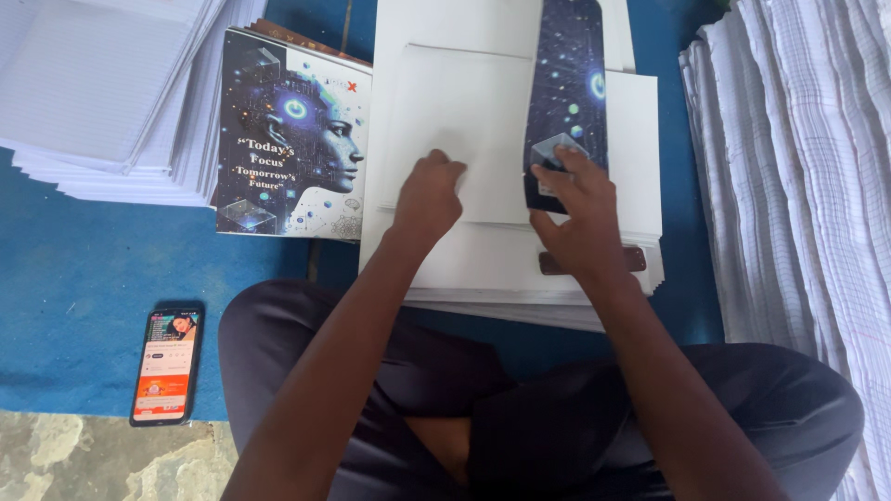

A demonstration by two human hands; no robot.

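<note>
A: Count of items?

B: Two hands; one folded cover sheet [566, 93] on the centre pile of white sheets [640, 139]; one printed cover stack [292, 139] left of centre; one phone [167, 364] on the blue mat [74, 269]; two further piles of ruled paper, far left [102, 83] and far right [798, 167]; one small brown block [636, 258] at the near edge of the centre pile.

A: Orientation of the cover sheet?

B: Lying flat; long axis running away from the body, near end toward the lap; white inner face [464, 130] turned up on the left, dark printed flap folded over on the right.

A: Fingers?

B: Left hand [427, 197] curled into a loose fist, knuckles pressing on the white face, grasping nothing; right hand [580, 218] with fingers slightly spread and bent, tips pressing down the near end of the dark flap, not pinching; thumb side beside the fold.
</note>
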